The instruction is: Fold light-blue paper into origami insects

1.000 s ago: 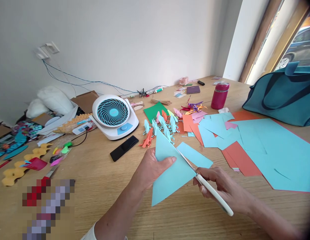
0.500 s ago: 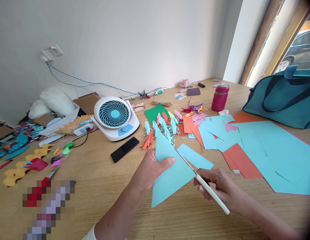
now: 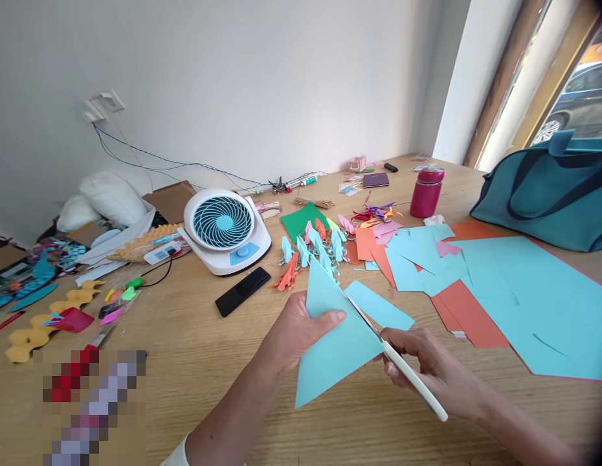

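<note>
My left hand [image 3: 303, 327] pinches a light blue paper triangle [image 3: 337, 353], thumb on top and fingers hidden behind it. White-handled scissors [image 3: 412, 378] are in my right hand [image 3: 427, 362], their blades lying along the triangle's upper right edge. Whether the blades are fully closed I cannot tell. Under the blades, a narrow light blue paper piece [image 3: 381, 305] lies on the table. Just beyond the triangle stand several small folded paper figures [image 3: 318, 243] in light blue, orange and pink.
On the right are light blue sheets [image 3: 548, 291], orange paper [image 3: 473, 317] and a teal bag [image 3: 553, 194]. A magenta bottle [image 3: 426, 194] stands behind them. Left of my hands are a black phone [image 3: 243, 291], a white fan [image 3: 223, 226] and red-handled scissors [image 3: 90, 353].
The triangle, both hands and the scissors have shifted slightly right and down together. My grip on the paper and on the scissors looks the same.
</note>
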Demonstrator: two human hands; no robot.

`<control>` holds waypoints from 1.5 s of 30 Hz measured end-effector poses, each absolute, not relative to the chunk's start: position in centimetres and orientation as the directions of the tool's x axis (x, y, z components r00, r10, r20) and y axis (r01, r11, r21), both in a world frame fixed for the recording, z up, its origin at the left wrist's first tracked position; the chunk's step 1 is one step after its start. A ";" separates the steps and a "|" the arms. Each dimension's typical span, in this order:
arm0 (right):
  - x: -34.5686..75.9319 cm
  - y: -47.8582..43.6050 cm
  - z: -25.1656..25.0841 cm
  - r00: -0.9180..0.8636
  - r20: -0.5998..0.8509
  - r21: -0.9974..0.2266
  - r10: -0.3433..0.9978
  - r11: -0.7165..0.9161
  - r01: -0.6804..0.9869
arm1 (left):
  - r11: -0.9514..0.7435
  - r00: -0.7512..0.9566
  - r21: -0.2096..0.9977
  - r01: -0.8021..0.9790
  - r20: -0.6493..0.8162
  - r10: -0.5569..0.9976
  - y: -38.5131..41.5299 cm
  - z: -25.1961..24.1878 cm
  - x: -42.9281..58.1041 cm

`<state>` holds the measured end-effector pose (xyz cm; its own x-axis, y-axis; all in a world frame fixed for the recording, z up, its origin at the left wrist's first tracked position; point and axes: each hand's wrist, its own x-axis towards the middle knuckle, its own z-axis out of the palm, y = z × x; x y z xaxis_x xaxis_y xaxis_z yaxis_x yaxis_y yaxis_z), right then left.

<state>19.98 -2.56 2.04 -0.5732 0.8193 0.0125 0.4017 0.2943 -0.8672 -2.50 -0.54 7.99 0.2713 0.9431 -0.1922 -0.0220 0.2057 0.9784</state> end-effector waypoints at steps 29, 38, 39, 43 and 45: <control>21.3 -0.3 0.3 -0.233 0.058 -0.781 0.971 0.190 0.596 | 0.274 0.281 0.954 -0.122 -0.231 0.931 1.5 6.3 -3.4; 23.2 1.4 -0.8 -0.275 0.153 -0.285 0.949 0.309 0.907 | 0.048 0.123 0.815 0.577 -0.144 0.982 0.7 1.1 -4.7; 23.2 1.5 -0.8 -0.277 0.138 -0.271 0.951 0.305 0.913 | -0.003 0.094 0.730 0.683 -0.085 0.992 0.3 0.6 -4.7; 23.2 1.5 -0.7 -0.280 0.114 -0.258 0.953 0.301 0.918 | -0.186 0.132 0.417 0.890 0.155 0.979 -1.5 -0.7 -4.8; 23.1 1.6 -0.8 -0.274 0.124 -0.251 0.954 0.297 0.921 | -0.298 0.246 0.339 0.892 0.187 0.951 -2.1 -1.4 -4.9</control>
